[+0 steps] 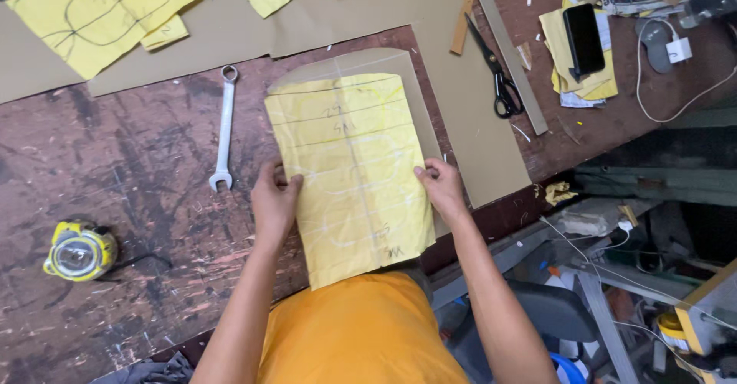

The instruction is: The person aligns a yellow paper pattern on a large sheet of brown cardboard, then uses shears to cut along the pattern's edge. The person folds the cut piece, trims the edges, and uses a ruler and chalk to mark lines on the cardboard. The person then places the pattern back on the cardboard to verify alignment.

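A yellow paper pattern piece (pixel 353 169) with pencil lines lies on top of a tan cardboard shape (pixel 418 96) on the worn dark worktable (pixel 115 184). My left hand (pixel 272 204) presses the pattern's left edge with fingers and thumb. At the right edge, my right hand (pixel 441 188) holds the pattern against the cardboard beneath it. Both hands rest flat, pinning the sheet in place. The pattern's lower end overhangs the table edge above my orange shirt (pixel 361 330).
A silver spanner (pixel 224 127) lies left of the pattern, a yellow tape measure (pixel 79 251) at the far left. Black scissors (pixel 495 73), a flat ruler strip (pixel 507 46) and a dark phone (pixel 583 39) on yellow sheets sit at the right. More yellow patterns (pixel 100 12) lie at the back.
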